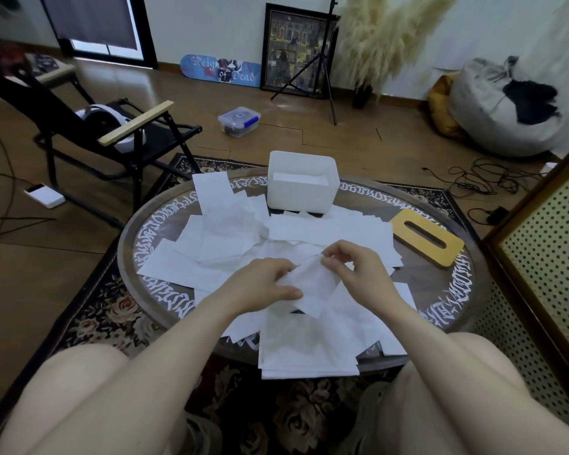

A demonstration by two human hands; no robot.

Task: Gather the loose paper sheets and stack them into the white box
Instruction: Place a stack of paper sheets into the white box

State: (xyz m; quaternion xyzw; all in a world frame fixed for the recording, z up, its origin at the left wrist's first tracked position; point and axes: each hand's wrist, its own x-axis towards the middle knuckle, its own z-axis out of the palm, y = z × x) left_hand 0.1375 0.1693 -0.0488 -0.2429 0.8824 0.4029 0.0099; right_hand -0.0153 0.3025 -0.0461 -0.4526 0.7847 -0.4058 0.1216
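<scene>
**Paper sheet held in both hands above a littered round table**

Head view. Left hand (263, 284) and right hand (355, 270) meet over the middle of the round table (128, 238), each pinching one edge of a single paper sheet (312, 287); the sheet is raised off the pile and tilted, its lower corner pointing toward the person. Fingers of both hands are curled around the sheet's margins. Loose paper sheets (220, 244) cover most of the tabletop in overlapping layers, and a thicker heap (309, 349) overhangs the near rim between the person's knees. White box (301, 182) stands upright at the far side of the table, its open top showing white sheets already lying inside; several loose sheets touch its near wall. Wooden tissue-box cover (427, 238), with an oval slot, lies flat to the right of the papers, near the table's edge. Beyond the table, on the wooden floor: a black folding chair (119, 136) at left, a clear lidded container (239, 121), a skateboard deck (220, 70) leaning against the wall beside a framed picture (296, 47), a tripod stand (322, 60), and a grey beanbag (500, 106) at right. A floral rug (105, 310) lies under the table.
</scene>
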